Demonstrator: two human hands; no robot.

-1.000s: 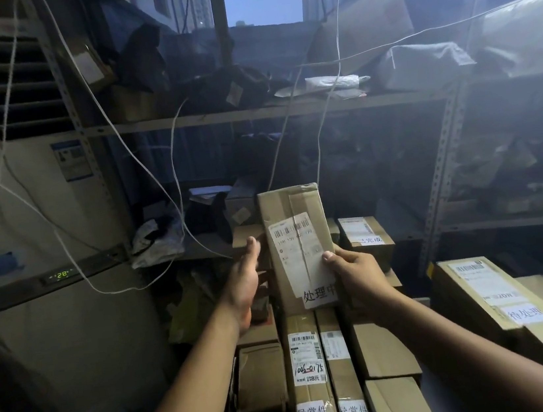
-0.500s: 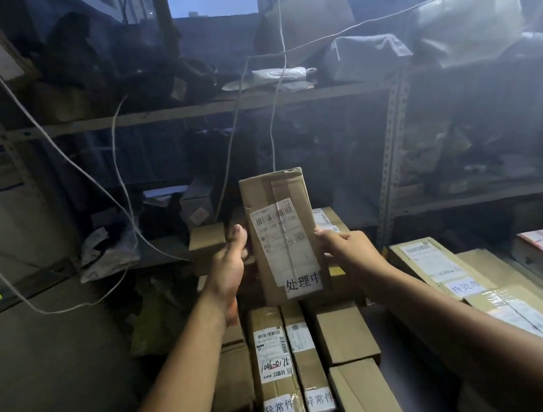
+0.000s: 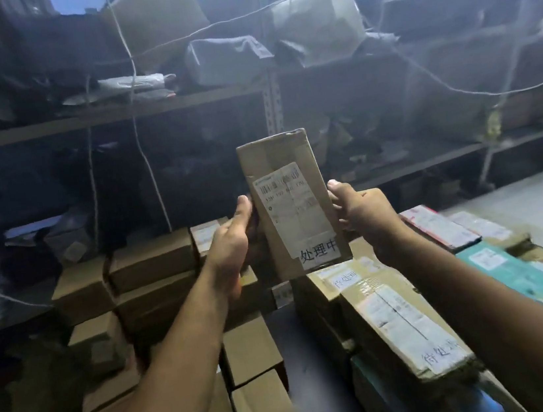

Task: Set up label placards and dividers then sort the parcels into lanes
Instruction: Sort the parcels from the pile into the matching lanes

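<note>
Head view: a tall cardboard parcel (image 3: 290, 203) stands upright in the air, its top leaning slightly left, gripped between 2 hands. The left hand (image 3: 230, 245) clasps its left edge: the thumb (image 3: 244, 206) lies straight up along the front edge, and the other fingers go behind the cardboard, where how they lie cannot be told. The right hand (image 3: 364, 214) takes the right edge at about the same height, its thumb (image 3: 335, 186) pressed to the front corner and its fingers curled round the back, out of sight.

Between the 2 thumbs sits a shipping label (image 3: 288, 200). Below the thumbs, at the parcel's lower edge, is a white tag (image 3: 319, 251) reading 处理中.

Under the right wrist lies a taped box (image 3: 406, 323) with a handwritten tag. Below the left forearm run rows of brown boxes (image 3: 251, 353), some tagged. Right of the right hand lies a teal packet (image 3: 521, 276). Beyond the fingertips stands a metal shelf rack (image 3: 106, 118) holding grey bags (image 3: 226, 59), with white cords (image 3: 131, 68) hanging before it.
</note>
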